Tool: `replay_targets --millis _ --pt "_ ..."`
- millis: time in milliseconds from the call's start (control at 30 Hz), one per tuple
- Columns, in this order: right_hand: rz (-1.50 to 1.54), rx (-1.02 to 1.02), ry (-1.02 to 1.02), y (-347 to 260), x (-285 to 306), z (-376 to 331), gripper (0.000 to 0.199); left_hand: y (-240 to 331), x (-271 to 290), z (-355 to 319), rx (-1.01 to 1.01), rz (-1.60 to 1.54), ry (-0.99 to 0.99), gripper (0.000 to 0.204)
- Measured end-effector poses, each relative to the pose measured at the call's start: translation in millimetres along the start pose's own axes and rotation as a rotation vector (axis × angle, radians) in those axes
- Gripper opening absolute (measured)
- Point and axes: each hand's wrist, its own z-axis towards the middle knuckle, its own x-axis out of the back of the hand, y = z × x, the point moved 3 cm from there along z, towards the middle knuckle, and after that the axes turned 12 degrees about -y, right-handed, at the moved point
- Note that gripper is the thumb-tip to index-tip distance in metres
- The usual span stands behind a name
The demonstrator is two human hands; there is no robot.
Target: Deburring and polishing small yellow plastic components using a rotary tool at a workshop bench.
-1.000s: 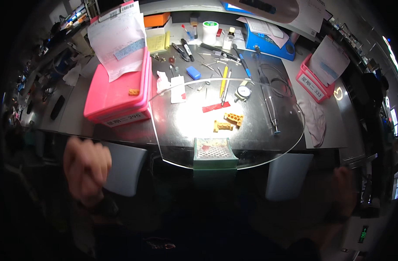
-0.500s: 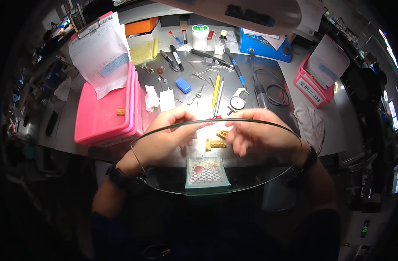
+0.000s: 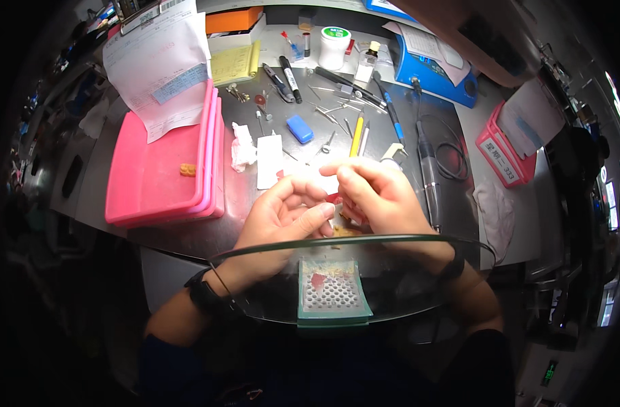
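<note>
Nearest you, the green-rimmed tray with a perforated pale base (image 3: 334,314) stands at the bench edge. Beyond it, your left hand (image 3: 279,214) has its fingers curled toward the thumb; your right hand (image 3: 384,197) has thumb and index close together. A small, flat red piece (image 3: 333,198) lies between them; which fingertips grip it cannot be told. Farther off: a rounded blue plastic block (image 3: 300,129).
</note>
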Motion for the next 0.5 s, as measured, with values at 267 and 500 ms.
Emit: replay_targets --millis 267,500 --pt "-0.688 0.297 -0.010 -1.4 -11.5 -19.7 0.031 -8.2 3.2 -0.7 -0.081 -0.075 0.007 0.021" --pt "-0.653 0.474 -0.037 8.2 -10.8 -20.3 0.029 -3.3 -1.1 1.7 -0.150 -0.006 -0.041 0.022"
